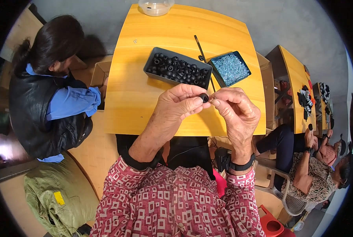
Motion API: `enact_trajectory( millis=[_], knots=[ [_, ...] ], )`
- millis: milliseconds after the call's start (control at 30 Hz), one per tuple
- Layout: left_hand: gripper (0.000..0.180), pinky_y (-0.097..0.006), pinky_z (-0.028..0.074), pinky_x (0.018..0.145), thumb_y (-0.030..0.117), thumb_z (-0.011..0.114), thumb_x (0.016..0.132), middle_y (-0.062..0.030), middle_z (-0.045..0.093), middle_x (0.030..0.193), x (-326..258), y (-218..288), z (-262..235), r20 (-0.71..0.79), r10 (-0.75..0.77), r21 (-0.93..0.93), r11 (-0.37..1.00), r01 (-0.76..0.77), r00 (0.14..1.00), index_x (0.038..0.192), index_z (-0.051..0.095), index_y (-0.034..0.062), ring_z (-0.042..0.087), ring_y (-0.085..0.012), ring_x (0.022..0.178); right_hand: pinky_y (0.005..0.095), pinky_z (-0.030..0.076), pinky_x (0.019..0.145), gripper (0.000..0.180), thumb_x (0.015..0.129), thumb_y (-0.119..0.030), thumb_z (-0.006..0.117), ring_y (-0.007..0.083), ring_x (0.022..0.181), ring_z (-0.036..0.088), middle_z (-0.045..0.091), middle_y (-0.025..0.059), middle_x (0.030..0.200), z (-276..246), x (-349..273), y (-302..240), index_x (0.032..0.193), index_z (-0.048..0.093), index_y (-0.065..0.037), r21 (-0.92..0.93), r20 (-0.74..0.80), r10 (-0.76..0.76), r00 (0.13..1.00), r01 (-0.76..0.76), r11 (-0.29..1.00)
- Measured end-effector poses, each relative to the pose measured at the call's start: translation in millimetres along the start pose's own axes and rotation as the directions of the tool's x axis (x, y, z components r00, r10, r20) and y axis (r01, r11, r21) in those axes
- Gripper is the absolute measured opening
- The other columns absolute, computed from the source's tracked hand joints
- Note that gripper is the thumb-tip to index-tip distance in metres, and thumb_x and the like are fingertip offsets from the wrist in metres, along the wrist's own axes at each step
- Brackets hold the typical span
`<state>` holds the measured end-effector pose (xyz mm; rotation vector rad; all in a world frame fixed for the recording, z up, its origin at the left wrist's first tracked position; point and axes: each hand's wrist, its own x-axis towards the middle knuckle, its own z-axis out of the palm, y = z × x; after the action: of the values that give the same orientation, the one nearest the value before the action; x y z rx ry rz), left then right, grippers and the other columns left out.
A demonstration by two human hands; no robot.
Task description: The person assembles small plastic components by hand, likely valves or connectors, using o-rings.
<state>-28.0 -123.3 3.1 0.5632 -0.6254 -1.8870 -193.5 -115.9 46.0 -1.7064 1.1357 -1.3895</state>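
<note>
Over the near part of the yellow table (137, 102), my left hand (170, 108) pinches a round black bead (203, 97) with a hole in it, between thumb and fingertips. Close beside the bead, the thumb and forefinger of my right hand (239, 112) are pressed together on a tiny thing, too small to make out. Just beyond my hands stands a dark tray (151, 59) of many similar black beads (176, 68). To its right, a smaller dark tray (219, 75) holds shiny pale-blue small pieces (230, 68).
A thin dark stick (200, 46) lies between the trays. At the table's far edge is a clear plastic bowl (156, 8). One person (58, 91) sits at the left near a cardboard box (100, 75); others sit at tables on the right. A green sack (62, 193) rests lower left.
</note>
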Motion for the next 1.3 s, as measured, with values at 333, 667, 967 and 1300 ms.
enact_trajectory(
  millis=[333,667,967,1300],
  knots=[
    [0.020,-0.024,0.050,0.083,0.004,0.062,0.088,-0.0075,0.065,0.098,0,-4,1,-0.018,0.031,0.009,0.999,-0.031,0.999,0.107,0.062,0.0009,0.062,-0.0136,0.091,0.0261,0.047,0.064,0.015,0.072,0.007,0.071,0.0176,0.075,0.060,0.063,0.0095,0.081,10,-1,3,0.085,0.066,0.001,-0.157,-0.036,-0.158,0.987,0.150,0.976],
    [0.020,-0.025,0.050,0.085,0.005,0.061,0.089,-0.0051,0.063,0.102,-1,-6,-5,-0.051,0.024,-0.065,0.998,-0.027,0.998,0.109,0.061,0.0027,0.060,-0.0125,0.095,0.0304,0.049,0.065,0.023,0.070,0.004,0.073,0.0229,0.077,0.061,0.064,0.0118,0.085,19,-7,3,0.092,0.068,0.000,-0.382,0.023,-0.281,0.959,0.269,0.884],
    [0.019,-0.026,0.051,0.085,0.002,0.057,0.090,-0.0059,0.062,0.102,-1,-12,-10,-0.075,-0.001,-0.131,0.991,-0.008,0.997,0.109,0.060,0.0014,0.060,-0.0129,0.094,0.0320,0.048,0.065,0.027,0.070,0.000,0.072,0.0245,0.075,0.058,0.063,0.0105,0.090,20,-10,12,0.097,0.067,0.000,-0.566,0.183,-0.442,0.878,0.462,0.682],
    [0.020,-0.023,0.053,0.085,0.002,0.058,0.090,-0.0100,0.064,0.104,-10,3,-23,-0.166,-0.050,-0.148,0.989,0.025,0.985,0.109,0.060,0.0004,0.064,-0.0176,0.097,0.0312,0.048,0.070,0.025,0.076,0.001,0.068,0.0246,0.078,0.059,0.061,0.0139,0.087,22,21,5,0.101,0.065,0.002,-0.357,0.134,-0.110,0.985,0.152,0.922]
  ],
)
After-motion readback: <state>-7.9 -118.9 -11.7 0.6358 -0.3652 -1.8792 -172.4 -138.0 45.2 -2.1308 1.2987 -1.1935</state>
